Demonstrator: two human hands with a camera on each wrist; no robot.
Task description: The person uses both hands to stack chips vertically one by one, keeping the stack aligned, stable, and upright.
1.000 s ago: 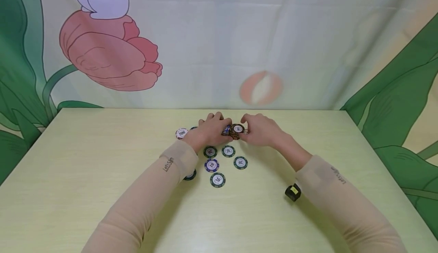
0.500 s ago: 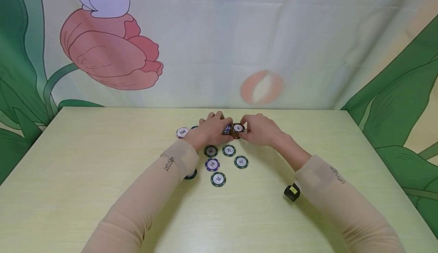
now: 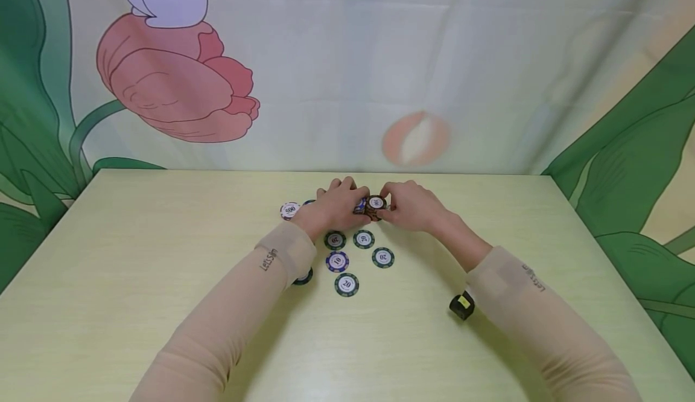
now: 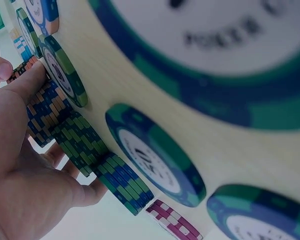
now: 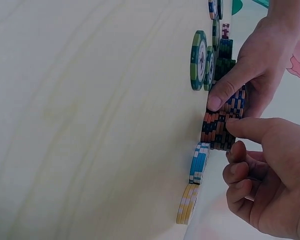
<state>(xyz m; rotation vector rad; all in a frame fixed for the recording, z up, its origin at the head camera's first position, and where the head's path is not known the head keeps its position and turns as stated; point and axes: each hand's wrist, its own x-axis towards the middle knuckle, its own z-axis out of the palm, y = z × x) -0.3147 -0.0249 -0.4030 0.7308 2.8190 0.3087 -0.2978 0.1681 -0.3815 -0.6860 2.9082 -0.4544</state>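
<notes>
My left hand (image 3: 338, 206) holds a blue-and-orange stack of poker chips (image 4: 44, 122), thumb in front and fingers behind. Its thumb tip reaches the neighbouring dark-and-orange stack (image 5: 216, 127). My right hand (image 3: 415, 207) pinches that stack between thumb and index finger; its other fingers are curled in the right wrist view. A green stack (image 4: 80, 140), a blue-and-green stack (image 4: 122, 182) and maroon chips (image 4: 175, 220) continue the row past my left hand. On the other side stand light-blue chips (image 5: 199, 162) and yellow chips (image 5: 188, 204).
Several loose chips lie flat nearer me, among them a purple "10" chip (image 3: 337, 261) and a green "20" chip (image 3: 346, 284). A white "500" chip (image 3: 290, 210) shows left of my left hand. A small black object with a yellow label (image 3: 462, 305) sits by my right sleeve.
My right hand and the dark-and-orange stack have shifted very slightly left, toward my left hand. The left hand keeps its hold, and the loose chips stay in place.
</notes>
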